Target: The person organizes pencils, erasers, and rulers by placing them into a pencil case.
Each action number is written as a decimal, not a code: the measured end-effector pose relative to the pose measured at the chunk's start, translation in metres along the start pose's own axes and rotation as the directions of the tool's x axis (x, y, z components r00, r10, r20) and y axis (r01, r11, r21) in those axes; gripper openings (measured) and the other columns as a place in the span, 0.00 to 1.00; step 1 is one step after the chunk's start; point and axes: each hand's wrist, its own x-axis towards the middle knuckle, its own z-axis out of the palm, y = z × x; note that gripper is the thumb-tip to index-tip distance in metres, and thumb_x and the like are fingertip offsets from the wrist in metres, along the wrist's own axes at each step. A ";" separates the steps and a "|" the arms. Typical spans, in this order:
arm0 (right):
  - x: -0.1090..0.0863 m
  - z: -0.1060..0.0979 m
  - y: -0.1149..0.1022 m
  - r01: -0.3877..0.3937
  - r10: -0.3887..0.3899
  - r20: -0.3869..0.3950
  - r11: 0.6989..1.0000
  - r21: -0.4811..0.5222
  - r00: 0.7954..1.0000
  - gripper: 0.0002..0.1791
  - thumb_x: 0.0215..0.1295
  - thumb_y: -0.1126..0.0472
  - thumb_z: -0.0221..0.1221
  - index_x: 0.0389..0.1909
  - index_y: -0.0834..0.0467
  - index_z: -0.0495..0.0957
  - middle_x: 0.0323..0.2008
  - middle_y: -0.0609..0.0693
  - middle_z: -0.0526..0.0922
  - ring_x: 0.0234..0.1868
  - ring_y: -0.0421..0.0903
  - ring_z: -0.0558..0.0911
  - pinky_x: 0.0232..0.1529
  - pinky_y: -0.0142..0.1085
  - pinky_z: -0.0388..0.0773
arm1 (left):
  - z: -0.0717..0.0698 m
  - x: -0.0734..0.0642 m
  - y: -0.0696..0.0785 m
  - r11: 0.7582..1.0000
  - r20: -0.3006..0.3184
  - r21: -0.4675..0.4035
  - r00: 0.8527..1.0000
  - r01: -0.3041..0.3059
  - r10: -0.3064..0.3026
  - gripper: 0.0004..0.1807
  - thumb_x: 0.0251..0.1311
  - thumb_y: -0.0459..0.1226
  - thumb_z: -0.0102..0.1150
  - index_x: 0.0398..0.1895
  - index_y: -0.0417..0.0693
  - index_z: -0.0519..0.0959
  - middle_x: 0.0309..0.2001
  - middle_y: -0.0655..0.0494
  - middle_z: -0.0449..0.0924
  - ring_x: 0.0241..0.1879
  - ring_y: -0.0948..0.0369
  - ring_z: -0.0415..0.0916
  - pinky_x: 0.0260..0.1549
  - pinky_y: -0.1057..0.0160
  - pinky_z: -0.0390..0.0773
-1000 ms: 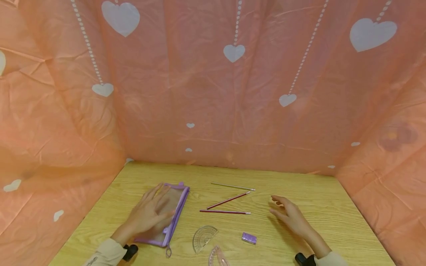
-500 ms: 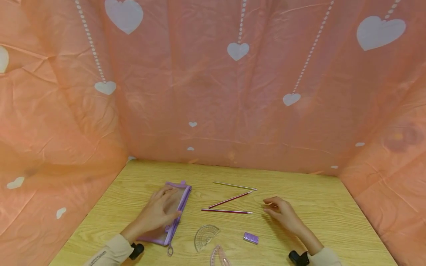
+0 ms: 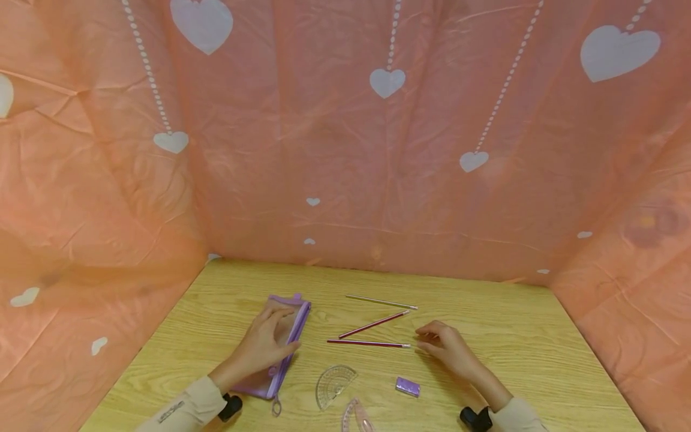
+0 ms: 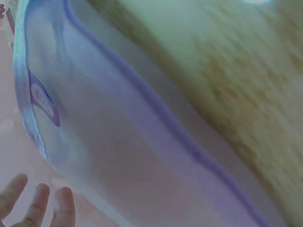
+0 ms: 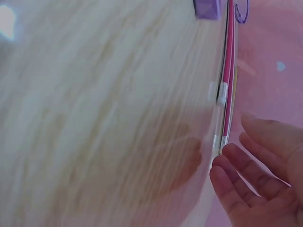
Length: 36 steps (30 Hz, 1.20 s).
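A see-through pencil case (image 3: 286, 327) with purple edging and a zip lies on the table at the left. My left hand (image 3: 259, 345) is over it, fingers spread and thumb toward its zip side; in the left wrist view the fingertips (image 4: 40, 191) show beside the case. On the right, my right hand (image 3: 448, 348) hovers with loosely bent fingers and nothing between them. Its fingertips are right by the eraser end of the nearest red pencil (image 3: 367, 343). Behind that lie a second red pencil (image 3: 372, 324), slanted, and a yellowish pencil (image 3: 380, 302).
Toward the front are a clear protractor (image 3: 335, 384), a purple block (image 3: 407, 386), perhaps an eraser, and a pinkish curved drawing tool (image 3: 357, 416) cut off by the frame. An orange cloth with white hearts (image 3: 387, 83) walls the wood-grain table (image 3: 518, 336) at the back and sides.
My right hand has moved left, up to the pencils' eraser ends. The left hand has shifted a little right over the pencil case. The pencils lie as before.
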 end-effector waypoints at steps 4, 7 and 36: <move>0.002 0.006 0.000 0.028 -0.028 0.007 1.000 0.012 1.000 0.12 0.62 0.71 0.65 0.45 0.73 0.81 0.40 0.59 0.82 0.39 0.51 0.82 0.39 0.34 0.82 | 0.001 0.002 0.002 0.999 0.008 -0.004 0.999 0.034 -0.034 0.33 0.47 0.41 0.77 0.58 0.41 0.78 0.51 0.48 0.77 0.44 0.50 0.77 0.41 0.51 0.79; 0.003 0.009 0.000 0.038 -0.038 0.010 0.999 0.007 0.999 0.12 0.62 0.71 0.65 0.44 0.72 0.81 0.40 0.58 0.82 0.39 0.52 0.82 0.39 0.34 0.82 | 0.002 0.004 0.003 0.999 -0.002 -0.017 0.999 0.033 -0.033 0.31 0.46 0.38 0.77 0.56 0.40 0.79 0.47 0.47 0.78 0.43 0.51 0.78 0.40 0.54 0.79; 0.022 0.028 -0.006 0.131 -0.129 0.078 0.991 -0.009 0.989 0.08 0.59 0.69 0.68 0.39 0.68 0.85 0.33 0.52 0.79 0.33 0.45 0.78 0.32 0.32 0.77 | 0.006 0.010 0.006 0.999 0.017 -0.037 1.000 0.011 -0.011 0.19 0.43 0.30 0.76 0.40 0.38 0.80 0.27 0.57 0.76 0.28 0.61 0.75 0.31 0.65 0.76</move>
